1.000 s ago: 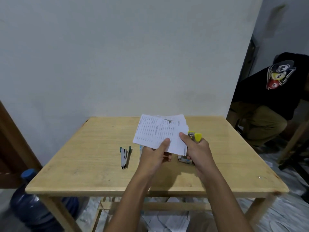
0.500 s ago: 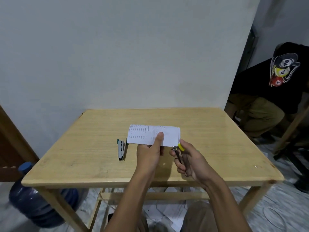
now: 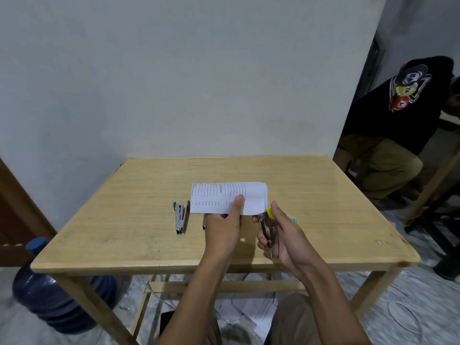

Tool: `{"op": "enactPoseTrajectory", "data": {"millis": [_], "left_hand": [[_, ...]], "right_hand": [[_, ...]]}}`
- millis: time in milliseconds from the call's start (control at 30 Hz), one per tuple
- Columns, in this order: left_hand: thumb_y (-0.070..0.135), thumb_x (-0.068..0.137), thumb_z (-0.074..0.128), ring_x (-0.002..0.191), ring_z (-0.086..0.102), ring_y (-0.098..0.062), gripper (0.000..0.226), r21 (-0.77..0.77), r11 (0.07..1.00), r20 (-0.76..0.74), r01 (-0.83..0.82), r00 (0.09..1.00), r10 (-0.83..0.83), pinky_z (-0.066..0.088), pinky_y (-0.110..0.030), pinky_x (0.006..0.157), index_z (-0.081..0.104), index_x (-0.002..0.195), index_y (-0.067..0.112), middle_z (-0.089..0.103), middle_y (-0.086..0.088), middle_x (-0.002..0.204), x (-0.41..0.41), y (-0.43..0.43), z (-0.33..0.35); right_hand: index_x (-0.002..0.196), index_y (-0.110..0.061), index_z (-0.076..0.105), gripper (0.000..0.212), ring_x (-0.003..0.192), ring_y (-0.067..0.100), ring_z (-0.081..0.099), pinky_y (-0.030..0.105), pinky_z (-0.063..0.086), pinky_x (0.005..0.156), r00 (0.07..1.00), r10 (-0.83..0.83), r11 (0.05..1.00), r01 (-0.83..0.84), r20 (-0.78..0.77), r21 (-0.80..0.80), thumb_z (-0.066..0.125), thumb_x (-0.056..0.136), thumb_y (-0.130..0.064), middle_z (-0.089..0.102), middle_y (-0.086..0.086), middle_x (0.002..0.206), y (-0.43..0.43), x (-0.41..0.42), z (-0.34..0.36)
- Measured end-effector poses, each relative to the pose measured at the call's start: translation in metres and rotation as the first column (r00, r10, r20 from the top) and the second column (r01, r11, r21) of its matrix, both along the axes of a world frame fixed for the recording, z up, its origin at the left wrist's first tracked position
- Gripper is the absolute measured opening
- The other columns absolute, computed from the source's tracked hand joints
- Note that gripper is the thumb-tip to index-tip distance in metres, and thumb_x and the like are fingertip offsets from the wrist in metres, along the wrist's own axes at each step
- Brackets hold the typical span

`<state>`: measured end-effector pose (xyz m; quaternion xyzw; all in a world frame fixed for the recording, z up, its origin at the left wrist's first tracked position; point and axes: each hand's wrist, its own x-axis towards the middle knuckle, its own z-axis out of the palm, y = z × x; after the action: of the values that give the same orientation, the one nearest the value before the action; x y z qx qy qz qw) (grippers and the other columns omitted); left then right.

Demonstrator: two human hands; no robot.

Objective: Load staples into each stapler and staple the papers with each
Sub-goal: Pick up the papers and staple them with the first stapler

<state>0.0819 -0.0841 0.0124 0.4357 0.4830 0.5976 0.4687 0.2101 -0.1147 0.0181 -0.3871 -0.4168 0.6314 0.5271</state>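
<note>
My left grip (image 3: 225,227) pinches the papers (image 3: 229,197) over the middle of the tabletop (image 3: 323,207), thumb on the printed top sheet and fingers beneath. My right grip (image 3: 286,235) is curled round the yellow stapler (image 3: 267,227). Its yellow end sits at the papers' lower right corner, though I cannot tell whether the corner is inside it. The green stapler (image 3: 180,217) lies flat on the tabletop just left of the papers, apart from both grips. A small box (image 3: 291,217) shows partly behind my right grip. A blue jug (image 3: 49,295) stands below the tabletop's left edge. A person (image 3: 398,120) in a black shirt bends over at far right.
</note>
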Motion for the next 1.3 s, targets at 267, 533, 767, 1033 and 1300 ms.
{"op": "enactPoseTrajectory", "data": {"millis": [267,533,767,1033,1300], "left_hand": [[0.037,0.091,0.066,0.086,0.064,-0.014,0.037,-0.012,0.999,-0.015,-0.05,0.999,0.049,0.046,-0.012,0.066,0.07,0.11,0.006,0.074,-0.01,0.1,0.003,-0.005,0.0],[0.03,0.089,0.069,0.094,0.067,-0.009,0.017,-0.018,1.0,-0.08,0.019,0.997,-0.02,0.048,-0.016,0.075,0.071,0.1,0.018,0.074,0.004,0.096,0.002,-0.007,-0.001],[0.028,0.088,0.071,0.074,0.068,0.002,0.014,-0.007,0.995,-0.12,0.096,0.988,-0.097,0.048,-0.01,0.064,0.074,0.091,0.015,0.075,0.01,0.08,-0.001,-0.009,-0.002],[0.029,0.092,0.065,0.057,0.052,-0.006,0.018,-0.012,0.983,-0.069,0.185,0.98,-0.186,0.043,-0.014,0.057,0.063,0.079,0.018,0.059,0.011,0.059,-0.007,-0.011,0.004],[0.039,0.096,0.057,0.053,0.05,-0.008,0.027,-0.055,0.99,-0.041,0.133,0.99,-0.136,0.042,-0.015,0.052,0.06,0.082,0.016,0.054,0.001,0.061,-0.012,-0.009,0.005]], "right_hand": [[0.11,-0.008,0.058,0.061,0.052,0.014,0.047,0.022,0.04,0.049,0.995,0.014,0.997,-0.006,0.103,-0.083,0.051,0.08,-0.06,0.06,-0.005,0.061,-0.006,-0.001,-0.006],[0.113,-0.004,0.058,0.06,0.049,0.014,0.048,0.022,0.043,0.046,0.998,-0.058,0.995,0.059,0.02,-0.077,0.051,0.082,-0.054,0.061,-0.004,0.06,-0.002,-0.005,-0.009],[0.121,-0.007,0.059,0.057,0.055,0.013,0.05,0.025,0.044,0.052,0.994,-0.104,0.993,0.103,-0.021,-0.064,0.053,0.086,-0.052,0.056,0.002,0.069,0.006,-0.005,-0.013],[0.104,-0.02,0.069,0.051,0.055,0.012,0.05,0.028,0.025,0.055,0.983,-0.177,0.983,0.179,0.055,-0.04,0.064,0.074,-0.061,0.061,0.007,0.074,0.012,-0.004,-0.014],[0.083,-0.023,0.066,0.019,0.05,0.006,0.049,0.013,0.039,0.043,0.972,-0.213,0.976,0.207,0.097,0.067,0.058,0.093,-0.037,0.057,0.003,0.065,0.009,-0.006,-0.013]]}}
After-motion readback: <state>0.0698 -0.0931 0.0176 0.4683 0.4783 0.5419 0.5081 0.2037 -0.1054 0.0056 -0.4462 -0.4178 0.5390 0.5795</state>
